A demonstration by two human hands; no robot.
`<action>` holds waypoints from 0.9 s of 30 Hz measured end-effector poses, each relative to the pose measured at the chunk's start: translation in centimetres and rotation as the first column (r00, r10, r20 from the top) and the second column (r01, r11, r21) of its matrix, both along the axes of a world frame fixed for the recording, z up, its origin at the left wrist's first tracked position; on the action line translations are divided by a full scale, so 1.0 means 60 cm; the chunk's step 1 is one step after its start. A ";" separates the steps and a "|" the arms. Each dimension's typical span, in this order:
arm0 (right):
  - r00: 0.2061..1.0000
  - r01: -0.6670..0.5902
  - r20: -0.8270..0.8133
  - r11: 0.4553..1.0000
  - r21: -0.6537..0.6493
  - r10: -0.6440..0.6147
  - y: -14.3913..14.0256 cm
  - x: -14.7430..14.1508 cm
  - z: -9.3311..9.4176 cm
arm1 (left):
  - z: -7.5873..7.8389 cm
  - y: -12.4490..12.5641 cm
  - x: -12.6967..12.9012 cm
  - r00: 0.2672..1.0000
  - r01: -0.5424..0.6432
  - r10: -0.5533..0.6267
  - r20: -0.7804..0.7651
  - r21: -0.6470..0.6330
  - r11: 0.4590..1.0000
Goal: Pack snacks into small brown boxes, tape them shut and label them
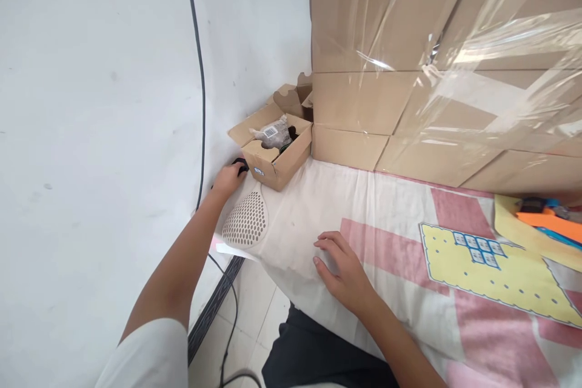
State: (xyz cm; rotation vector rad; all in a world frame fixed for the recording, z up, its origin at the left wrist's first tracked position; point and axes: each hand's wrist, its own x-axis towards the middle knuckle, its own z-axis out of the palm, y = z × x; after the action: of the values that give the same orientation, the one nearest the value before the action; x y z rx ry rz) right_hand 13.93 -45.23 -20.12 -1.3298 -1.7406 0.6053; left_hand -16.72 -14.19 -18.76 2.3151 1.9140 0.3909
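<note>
My left hand (pixel 228 179) reaches to the wall side of the table, its fingers closed on a small black object (pixel 240 163) beside an open cardboard box (pixel 285 162). Most of that object is hidden, so its kind does not show. A white strainer-like piece full of round holes (pixel 246 222) lies on the cloth just below the box. Above the cloth near the table's front edge, my right hand (pixel 346 271) has its fingers apart and slightly curled, with nothing in them.
A barcoded plastic bag (pixel 273 132) sits in the open box. Taped cardboard boxes (pixel 354 100) form a stack behind the table. A yellow paper cutout (pixel 482 270) and orange and blue items (pixel 552 222) lie at right. A black cable (pixel 200 66) hangs along the wall.
</note>
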 end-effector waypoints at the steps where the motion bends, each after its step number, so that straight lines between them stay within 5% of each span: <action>1: 1.000 0.001 0.004 1.000 0.004 -0.001 0.000 0.000 0.000 | -0.002 -0.002 -0.001 1.000 -0.003 0.003 0.015 -0.002 1.000; 9: 1.000 0.022 0.017 0.999 0.046 -0.022 0.003 -0.002 -0.003 | -0.002 -0.003 -0.002 0.951 -0.106 0.082 0.300 0.066 0.992; 16: 0.996 -0.025 0.085 0.993 -0.118 0.035 0.030 0.015 0.030 | 0.043 -0.023 -0.004 0.688 -0.234 0.031 0.725 0.181 0.955; 23: 0.994 0.033 0.110 0.949 -0.313 0.002 0.178 0.009 0.083 | 0.084 -0.009 0.063 0.378 -0.163 0.031 0.925 0.034 0.986; 27: 0.997 -0.060 -0.066 0.967 -0.247 0.045 0.296 -0.031 0.070 | 0.082 -0.004 0.115 0.304 -0.071 0.104 0.947 -0.086 0.994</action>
State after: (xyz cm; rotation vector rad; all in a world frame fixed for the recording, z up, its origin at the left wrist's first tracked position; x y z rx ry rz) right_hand 12.05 -27.45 -15.90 -1.4220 -1.6969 0.9094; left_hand -9.80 -14.44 -13.83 1.2673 1.3021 1.3695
